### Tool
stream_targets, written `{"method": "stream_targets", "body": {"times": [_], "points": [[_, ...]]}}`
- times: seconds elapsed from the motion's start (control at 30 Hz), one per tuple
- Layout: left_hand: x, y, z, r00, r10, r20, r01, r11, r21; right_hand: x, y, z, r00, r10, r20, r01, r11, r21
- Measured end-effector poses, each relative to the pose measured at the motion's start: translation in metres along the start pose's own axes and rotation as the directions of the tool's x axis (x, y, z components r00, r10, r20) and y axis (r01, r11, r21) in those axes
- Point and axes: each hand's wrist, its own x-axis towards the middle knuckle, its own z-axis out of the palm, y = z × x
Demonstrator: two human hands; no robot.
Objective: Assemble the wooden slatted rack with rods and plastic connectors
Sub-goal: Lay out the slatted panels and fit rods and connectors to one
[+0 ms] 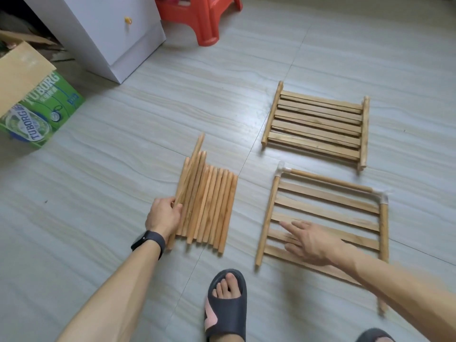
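Rods (209, 206) gripped at left hand (164, 217) — right hand (313, 243) flat over slatted panel (320, 194).

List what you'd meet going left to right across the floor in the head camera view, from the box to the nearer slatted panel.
green cardboard box → left hand → loose rods → near slatted panel

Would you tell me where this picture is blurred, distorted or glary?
Head view: the right hand is motion-blurred; the left hand on the rods is sharp; the wide angle tilts the white cabinet; soft light, no harsh glare.
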Motion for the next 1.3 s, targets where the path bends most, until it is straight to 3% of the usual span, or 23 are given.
{"method": "stream_targets", "body": {"times": [0.07, 0.13, 0.23, 0.3, 0.37, 0.43, 0.5, 0.63, 0.73, 0.8, 0.87, 1.0, 1.07, 1.2, 1.3], "points": [[-0.014, 0.025, -0.005, 0.979, 0.202, 0.035, -0.203, 0.978, 0.035, -0.025, 0.015, -0.016, 0.998, 0.045, -0.051, -0.041, 0.997, 0.072], [-0.033, 0.055, -0.002, 0.911, 0.403, 0.088, -0.410, 0.909, 0.076, -0.051, 0.031, -0.019, 0.989, 0.122, -0.083, -0.102, 0.971, 0.219], [-0.066, 0.098, 0.022, 0.746, 0.628, 0.221, -0.662, 0.737, 0.140, -0.088, 0.050, -0.001, 0.952, 0.262, -0.157, -0.156, 0.859, 0.488], [-0.088, 0.122, 0.046, 0.632, 0.701, 0.330, -0.771, 0.614, 0.171, -0.112, 0.060, 0.027, 0.903, 0.382, -0.195, -0.182, 0.754, 0.631], [-0.107, 0.140, 0.071, 0.545, 0.726, 0.418, -0.833, 0.528, 0.169, -0.132, 0.072, 0.067, 0.814, 0.551, -0.184, -0.226, 0.592, 0.774], [-0.121, 0.148, 0.096, 0.485, 0.727, 0.487, -0.866, 0.475, 0.154, -0.151, 0.085, 0.109, 0.668, 0.736, -0.109, -0.269, 0.376, 0.887], [-0.132, 0.150, 0.115, 0.452, 0.709, 0.541, -0.876, 0.469, 0.116, -0.169, 0.099, 0.148, 0.514, 0.857, -0.031, -0.324, 0.228, 0.918], [-0.148, 0.150, 0.134, 0.415, 0.695, 0.588, -0.869, 0.495, 0.028, -0.195, 0.127, 0.198, 0.283, 0.959, 0.023, -0.427, 0.105, 0.898], [-0.154, 0.151, 0.138, 0.401, 0.702, 0.589, -0.877, 0.479, 0.026, -0.204, 0.150, 0.205, 0.181, 0.983, 0.024, -0.426, 0.057, 0.903], [-0.154, 0.151, 0.135, 0.391, 0.704, 0.593, -0.884, 0.466, 0.030, -0.204, 0.167, 0.201, 0.127, 0.992, -0.026, -0.419, 0.078, 0.904], [-0.154, 0.153, 0.133, 0.389, 0.700, 0.599, -0.891, 0.451, 0.051, -0.201, 0.188, 0.192, 0.143, 0.987, -0.070, -0.457, 0.129, 0.880], [-0.153, 0.159, 0.127, 0.386, 0.717, 0.580, -0.894, 0.446, 0.043, -0.182, 0.239, 0.178, 0.418, 0.908, 0.036, -0.608, 0.251, 0.753], [-0.150, 0.160, 0.126, 0.378, 0.731, 0.568, -0.890, 0.455, 0.007, -0.170, 0.257, 0.178, 0.503, 0.855, 0.122, -0.667, 0.294, 0.685], [-0.144, 0.156, 0.127, 0.369, 0.747, 0.554, -0.886, 0.462, -0.033, -0.157, 0.257, 0.169, 0.452, 0.891, 0.045, -0.674, 0.308, 0.672], [-0.141, 0.151, 0.127, 0.374, 0.754, 0.540, -0.882, 0.469, -0.043, -0.159, 0.240, 0.149, 0.385, 0.917, -0.110, -0.451, 0.290, 0.844]]}}
